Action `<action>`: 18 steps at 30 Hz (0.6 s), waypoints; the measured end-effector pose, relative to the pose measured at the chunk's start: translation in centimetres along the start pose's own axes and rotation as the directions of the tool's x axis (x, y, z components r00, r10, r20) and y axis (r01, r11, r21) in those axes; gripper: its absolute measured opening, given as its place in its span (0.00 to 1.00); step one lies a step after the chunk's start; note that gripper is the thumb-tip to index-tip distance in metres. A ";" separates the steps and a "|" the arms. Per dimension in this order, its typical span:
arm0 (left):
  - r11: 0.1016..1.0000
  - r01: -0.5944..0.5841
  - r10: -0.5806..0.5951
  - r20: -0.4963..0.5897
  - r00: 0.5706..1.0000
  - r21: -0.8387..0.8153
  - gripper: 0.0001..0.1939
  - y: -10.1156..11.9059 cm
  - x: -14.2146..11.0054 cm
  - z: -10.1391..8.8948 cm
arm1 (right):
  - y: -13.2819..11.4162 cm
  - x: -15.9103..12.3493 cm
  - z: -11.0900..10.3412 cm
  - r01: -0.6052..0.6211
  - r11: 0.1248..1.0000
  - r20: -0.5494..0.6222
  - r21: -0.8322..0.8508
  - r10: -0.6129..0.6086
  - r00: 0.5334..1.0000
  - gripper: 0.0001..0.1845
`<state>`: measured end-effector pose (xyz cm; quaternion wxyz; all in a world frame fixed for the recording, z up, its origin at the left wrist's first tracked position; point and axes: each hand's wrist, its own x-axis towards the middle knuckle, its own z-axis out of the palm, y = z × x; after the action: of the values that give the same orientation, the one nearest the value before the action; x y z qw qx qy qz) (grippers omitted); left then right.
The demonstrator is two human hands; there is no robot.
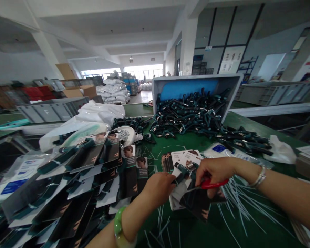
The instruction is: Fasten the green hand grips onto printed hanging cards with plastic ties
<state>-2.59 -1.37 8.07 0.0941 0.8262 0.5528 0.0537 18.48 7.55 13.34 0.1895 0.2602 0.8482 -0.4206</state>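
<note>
My left hand (158, 189), with a green bangle at its wrist, is closed round one handle of dark green pliers (181, 174). The pliers lie over a printed backing card (196, 203) that is white and black. My right hand (215, 172) is closed on a red-handled tool (214, 184); its thin metal end points left across the card, and its exact kind is hard to make out. Some of the right fingers also reach the pliers' other handle. Under and behind them sits a stack of printed cards (166, 163). White plastic ties (241, 199) fan out beside my right hand.
Carded pliers (85, 155) are piled high on the left. A tipped grey crate (155, 89) spills loose pliers (191, 110) at the back. A white dish (126, 136) holds small metal parts. Cut tie ends (160, 224) litter the green tabletop, and plastic bags (227, 151) lie right.
</note>
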 end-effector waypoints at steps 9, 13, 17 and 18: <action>0.990 0.026 -0.042 -0.115 0.992 -0.138 0.11 -1.0 -0.4 0.8 | -1.5 0.5 -0.2 -0.122 0.944 -0.139 -0.308 0.082 0.987 0.29; 0.992 0.042 -0.057 -0.122 0.991 -0.118 0.12 -0.9 -0.3 0.8 | -2.4 1.1 -0.5 -0.132 0.923 -0.125 -0.361 0.092 0.988 0.27; 0.995 0.048 -0.059 -0.128 0.990 -0.087 0.13 -0.8 -0.2 0.9 | -3.1 1.3 -0.7 -0.153 0.917 -0.091 -0.368 0.128 0.988 0.28; 0.996 0.036 -0.046 -0.129 0.991 -0.080 0.13 -0.8 -0.2 0.9 | -3.2 1.3 -0.7 -0.158 0.920 -0.087 -0.360 0.136 0.987 0.28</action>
<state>-3.28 -1.35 7.04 0.0908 0.8050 0.5723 0.1269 15.41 6.86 14.98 0.2400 0.2958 0.8950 -0.2320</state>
